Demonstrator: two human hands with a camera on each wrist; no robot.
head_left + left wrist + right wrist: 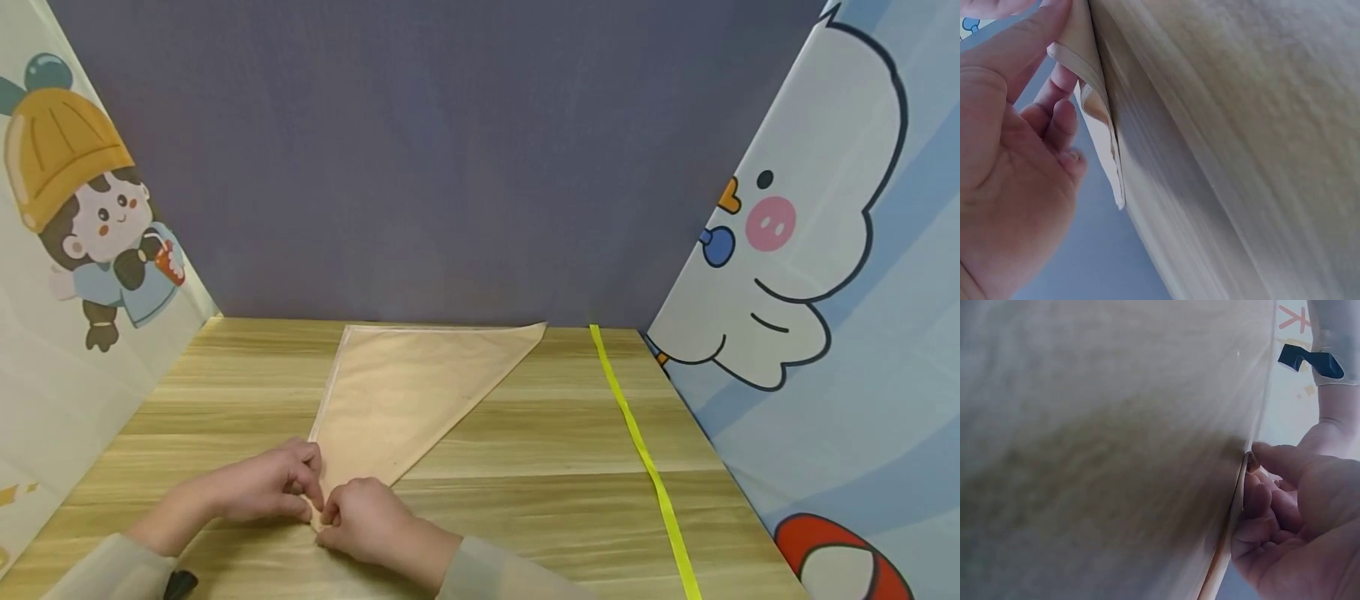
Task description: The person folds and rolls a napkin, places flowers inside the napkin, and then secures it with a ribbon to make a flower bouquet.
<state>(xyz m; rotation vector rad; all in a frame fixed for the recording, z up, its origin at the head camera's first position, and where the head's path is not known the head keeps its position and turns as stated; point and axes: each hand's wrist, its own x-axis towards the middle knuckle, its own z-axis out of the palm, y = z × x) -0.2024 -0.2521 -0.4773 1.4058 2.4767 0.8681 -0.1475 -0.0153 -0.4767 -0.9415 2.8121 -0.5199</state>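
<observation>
A beige cloth (pixel 412 383), folded into a triangle with a pale stitched hem, lies flat on the table. Its near corner narrows between both hands. From the left, my left hand (pixel 273 483) pinches that corner with thumb and fingertips; in the left wrist view the cloth edge (pixel 1085 53) stands slightly raised and folded over by the fingers. My right hand (pixel 375 521) pinches the same corner from the right, its fingers curled. The right wrist view shows the thumb and index finger of the right hand (pixel 1300 515) meeting at the cloth's edge (pixel 1215 569).
A yellow strip (pixel 637 442) runs from back to front along the right of the wood-grain table (pixel 525 517). A grey-blue panel (pixel 450 167) rises behind, with cartoon-printed walls (pixel 45 400) at both sides. A black strap piece (pixel 180 583) shows by the left sleeve.
</observation>
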